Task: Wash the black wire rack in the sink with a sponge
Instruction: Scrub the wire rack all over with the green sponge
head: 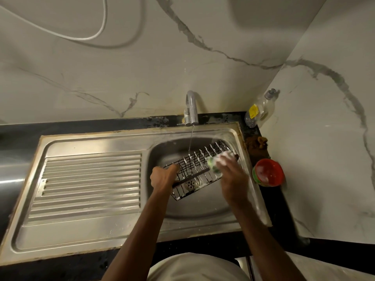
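Note:
The black wire rack (pixel 195 169) lies tilted inside the steel sink bowl (pixel 203 209), under a thin stream of water from the tap (pixel 191 107). My left hand (pixel 163 176) grips the rack's left end. My right hand (pixel 231 175) holds a soapy green sponge (pixel 213 164) against the rack's right side; the fingers are foamy and the hand covers part of the sponge.
A ribbed steel drainboard (pixel 87 185) lies left of the bowl. On the dark counter at the right stand a clear dish-soap bottle (pixel 259 109), a brown scrubber (pixel 256 141) and a red tub of soap paste (pixel 267 172). Marble walls close the back and right.

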`<state>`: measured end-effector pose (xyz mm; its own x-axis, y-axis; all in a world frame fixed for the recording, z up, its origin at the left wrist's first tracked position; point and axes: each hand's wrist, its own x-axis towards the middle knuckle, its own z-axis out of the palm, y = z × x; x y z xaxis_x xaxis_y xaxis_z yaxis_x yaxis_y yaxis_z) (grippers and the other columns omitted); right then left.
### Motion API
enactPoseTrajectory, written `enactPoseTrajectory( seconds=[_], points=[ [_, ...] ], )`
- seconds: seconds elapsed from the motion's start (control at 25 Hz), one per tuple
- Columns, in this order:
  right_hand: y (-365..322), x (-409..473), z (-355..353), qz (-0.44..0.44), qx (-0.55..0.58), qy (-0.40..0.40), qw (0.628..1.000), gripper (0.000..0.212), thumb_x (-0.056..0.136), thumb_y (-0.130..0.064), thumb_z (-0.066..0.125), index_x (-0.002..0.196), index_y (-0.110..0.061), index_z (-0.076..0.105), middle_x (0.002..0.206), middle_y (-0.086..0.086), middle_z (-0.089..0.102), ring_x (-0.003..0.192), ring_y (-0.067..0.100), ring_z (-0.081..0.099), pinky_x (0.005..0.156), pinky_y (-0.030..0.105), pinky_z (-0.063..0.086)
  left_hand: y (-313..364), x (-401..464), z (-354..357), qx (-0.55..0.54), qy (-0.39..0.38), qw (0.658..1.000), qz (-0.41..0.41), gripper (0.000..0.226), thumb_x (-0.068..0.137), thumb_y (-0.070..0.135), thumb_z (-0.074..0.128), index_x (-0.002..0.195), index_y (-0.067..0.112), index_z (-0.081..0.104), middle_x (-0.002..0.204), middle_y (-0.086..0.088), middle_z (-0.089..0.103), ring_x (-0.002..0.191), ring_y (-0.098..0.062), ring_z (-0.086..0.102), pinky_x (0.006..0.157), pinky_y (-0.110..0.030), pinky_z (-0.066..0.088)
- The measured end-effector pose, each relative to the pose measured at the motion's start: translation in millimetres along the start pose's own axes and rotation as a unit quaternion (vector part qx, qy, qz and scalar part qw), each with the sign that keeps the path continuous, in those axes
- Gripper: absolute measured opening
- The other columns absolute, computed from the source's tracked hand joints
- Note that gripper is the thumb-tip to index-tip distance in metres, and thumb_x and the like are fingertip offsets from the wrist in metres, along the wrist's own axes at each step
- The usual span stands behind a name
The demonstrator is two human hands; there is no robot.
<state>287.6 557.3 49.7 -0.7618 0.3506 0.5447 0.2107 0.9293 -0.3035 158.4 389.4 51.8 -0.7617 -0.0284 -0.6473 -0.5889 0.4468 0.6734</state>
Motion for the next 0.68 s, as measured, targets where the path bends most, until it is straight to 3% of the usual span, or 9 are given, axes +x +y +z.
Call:
enactPoseTrajectory(
  seconds=[0.12,0.16,0.24,0.36,0.48,0.6,0.68],
  points=[
    [-39,-22,13,-0.148,0.037,-0.083,0.985,0.037,0.094,0.001,0.045,0.115,-0.004,0.075,0.121,0.014,0.072,0.117,0.033,0.067,0.096,0.044,0.058,1,0,2,-0.003,-0.005,1.0,-0.001,0.035,0.072,0.031,0.074,0.089,0.002,0.064,0.09,-0.012,0.068,0.078,-0.028,0.071,0.073,-0.045,0.065],
    [-29,-15,10,-0.142,0.038,-0.103,0.984,0.039,0.092,0.002,0.045,0.117,-0.006,0.074,0.123,0.014,0.071,0.117,0.032,0.067,0.094,0.043,0.059,0,-2,2,0.005,0.003,1.0,-0.001,0.035,0.07,0.031,0.073,0.087,0.002,0.065,0.088,-0.012,0.069,0.078,-0.029,0.072,0.074,-0.047,0.065],
    [6,0,2,-0.045,0.012,-0.052,0.998,0.041,0.09,0.005,0.045,0.117,-0.007,0.074,0.123,0.014,0.071,0.113,0.03,0.068,0.081,0.04,0.063,-2,-2,-3,0.029,0.026,0.999,0.014,0.032,0.07,0.033,0.074,0.081,0.004,0.066,0.082,-0.011,0.07,0.076,-0.028,0.07,0.074,-0.048,0.065],
    [28,15,-9,0.071,-0.025,-0.007,0.997,0.039,0.089,0.003,0.046,0.114,-0.003,0.074,0.12,0.019,0.071,0.109,0.032,0.069,0.076,0.041,0.064,-7,7,-3,0.05,0.028,0.998,0.037,0.034,0.065,0.039,0.071,0.075,0.007,0.066,0.076,-0.008,0.071,0.07,-0.026,0.072,0.071,-0.047,0.065],
    [-32,6,9,0.008,0.006,-0.005,1.0,0.033,0.097,-0.005,0.046,0.104,-0.003,0.077,0.11,0.018,0.073,0.102,0.031,0.071,0.076,0.039,0.063,-17,32,5,0.058,0.025,0.997,0.042,0.049,0.053,0.051,0.063,0.074,0.007,0.069,0.072,-0.008,0.073,0.063,-0.026,0.074,0.065,-0.047,0.065],
    [-53,-5,9,-0.118,0.033,-0.041,0.992,0.048,0.11,-0.017,0.034,0.099,-0.011,0.08,0.113,0.012,0.074,0.109,0.033,0.068,0.09,0.039,0.058,-4,16,0,0.053,0.023,0.997,0.049,0.047,0.055,0.045,0.062,0.072,0.002,0.067,0.069,-0.008,0.07,0.062,-0.026,0.068,0.059,-0.039,0.061],
    [-26,8,6,-0.049,-0.003,-0.008,0.999,0.033,0.104,-0.025,0.05,0.096,-0.019,0.081,0.118,0.01,0.073,0.11,0.036,0.063,0.087,0.038,0.053,0,7,-5,0.047,0.033,0.997,0.049,0.042,0.06,0.044,0.065,0.074,0.004,0.067,0.074,-0.009,0.07,0.068,-0.028,0.07,0.066,-0.045,0.064]
  ],
)
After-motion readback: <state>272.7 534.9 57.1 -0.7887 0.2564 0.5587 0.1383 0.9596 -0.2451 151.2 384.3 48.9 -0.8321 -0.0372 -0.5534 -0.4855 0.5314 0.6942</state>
